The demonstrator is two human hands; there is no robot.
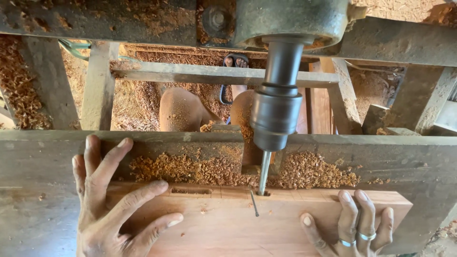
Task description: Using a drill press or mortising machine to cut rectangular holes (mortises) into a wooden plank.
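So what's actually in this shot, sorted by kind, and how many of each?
Hands: 2, the left hand and right hand, both flat on the board
Boards: 1, the board
Slots cut in the board: 1, the slot
Drill bits: 1, the bit
Chucks: 1, the chuck
Rings on the right hand: 2, the rings
Total: 8

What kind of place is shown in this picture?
Probably a woodworking shop: a grey metal drill chuck bores a reddish wooden board held by both hands, with brown wood shavings piled on the worn bench.
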